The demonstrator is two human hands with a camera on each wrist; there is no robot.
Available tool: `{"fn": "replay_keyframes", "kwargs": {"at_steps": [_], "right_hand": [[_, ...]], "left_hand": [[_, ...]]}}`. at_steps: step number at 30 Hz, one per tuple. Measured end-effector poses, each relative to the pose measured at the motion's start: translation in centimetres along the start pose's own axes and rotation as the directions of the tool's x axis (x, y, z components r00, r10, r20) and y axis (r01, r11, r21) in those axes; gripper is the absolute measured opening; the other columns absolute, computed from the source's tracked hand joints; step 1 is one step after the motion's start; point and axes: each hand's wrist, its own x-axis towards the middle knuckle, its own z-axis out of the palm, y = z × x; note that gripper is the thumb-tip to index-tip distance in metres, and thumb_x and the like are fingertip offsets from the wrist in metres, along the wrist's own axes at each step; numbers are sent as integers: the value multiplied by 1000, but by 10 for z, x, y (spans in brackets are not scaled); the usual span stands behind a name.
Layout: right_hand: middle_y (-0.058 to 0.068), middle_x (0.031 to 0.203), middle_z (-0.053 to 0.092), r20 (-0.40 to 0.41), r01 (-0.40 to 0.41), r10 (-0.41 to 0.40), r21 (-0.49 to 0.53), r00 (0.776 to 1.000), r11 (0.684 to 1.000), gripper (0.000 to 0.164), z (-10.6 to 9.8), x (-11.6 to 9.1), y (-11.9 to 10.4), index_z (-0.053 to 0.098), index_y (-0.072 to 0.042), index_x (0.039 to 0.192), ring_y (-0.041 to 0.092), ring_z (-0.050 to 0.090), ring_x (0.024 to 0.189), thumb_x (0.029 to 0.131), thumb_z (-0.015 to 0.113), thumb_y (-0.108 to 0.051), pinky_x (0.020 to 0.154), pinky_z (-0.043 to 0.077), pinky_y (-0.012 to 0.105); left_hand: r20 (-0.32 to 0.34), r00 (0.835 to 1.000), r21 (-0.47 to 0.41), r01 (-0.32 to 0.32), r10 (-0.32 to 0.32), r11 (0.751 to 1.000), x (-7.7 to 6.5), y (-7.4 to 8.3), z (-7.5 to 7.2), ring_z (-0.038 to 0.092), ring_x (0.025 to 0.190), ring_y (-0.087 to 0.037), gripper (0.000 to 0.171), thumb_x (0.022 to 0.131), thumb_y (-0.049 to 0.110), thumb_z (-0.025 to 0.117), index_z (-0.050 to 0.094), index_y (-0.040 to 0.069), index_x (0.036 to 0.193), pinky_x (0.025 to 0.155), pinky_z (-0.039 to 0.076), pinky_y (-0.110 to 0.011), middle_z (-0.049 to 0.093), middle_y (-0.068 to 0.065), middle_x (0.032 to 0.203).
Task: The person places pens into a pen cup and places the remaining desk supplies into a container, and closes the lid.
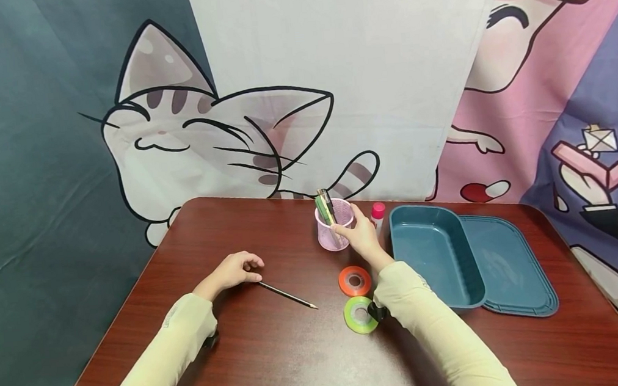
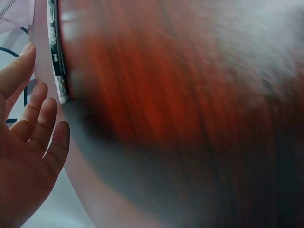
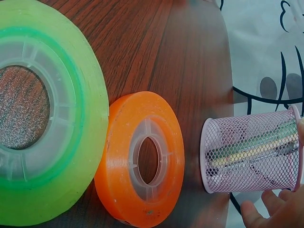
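A dark pencil [image 1: 287, 294] lies on the table, its sharpened tip toward the middle. My left hand [image 1: 233, 270] is beside its back end, fingers loosely bent; in the left wrist view the pencil's pale end [image 2: 61, 90] shows apart from the fingertips. At the back, my right hand [image 1: 364, 234] grips a pink mesh pen holder [image 1: 326, 240] at its right side, thumb across the front near the rim. Several pens [image 1: 324, 209] stand in the holder, one with a green barrel. In the right wrist view the holder [image 3: 251, 154] partly hides the right hand [image 3: 278, 211].
A glue stick [image 1: 378, 212] with a pink cap stands right of the holder. Nearer lie an orange tape roll [image 1: 344, 283] and a green tape roll [image 1: 352, 324], close to my right wrist. A blue box [image 1: 430, 250] and its lid [image 1: 514, 267] occupy the right side.
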Motion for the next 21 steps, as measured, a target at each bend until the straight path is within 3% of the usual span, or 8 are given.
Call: {"fn": "replay_keyframes", "kwargs": {"at_steps": [5, 12, 21], "right_hand": [[16, 128, 48, 1, 2, -2, 0, 1000, 1000, 74, 0, 0, 0, 34, -11, 135, 29, 49, 112, 73, 69, -33, 95, 38, 42], [16, 126, 49, -2, 5, -5, -2, 1000, 1000, 73, 0, 0, 0, 35, -12, 134, 29, 50, 110, 73, 70, -33, 94, 39, 42], [16, 128, 47, 1, 1, -1, -14, 1000, 1000, 73, 0, 1, 0, 34, -11, 134, 29, 49, 111, 74, 68, -34, 95, 39, 43]], "left_hand": [[18, 1000, 17, 13, -14, 1000, -5, -5, -2, 52, 81, -18, 24, 67, 16, 74, 65, 10, 89, 73, 41, -29, 60, -3, 87], [32, 999, 68, -18, 16, 998, -8, -11, -2, 51, 75, -15, 23, 64, 14, 75, 65, 11, 85, 67, 39, -25, 57, -2, 81], [25, 999, 62, 19, -20, 998, -10, -13, -1, 49, 71, -13, 17, 65, 11, 74, 64, 12, 78, 64, 38, -24, 54, 0, 76]]}}
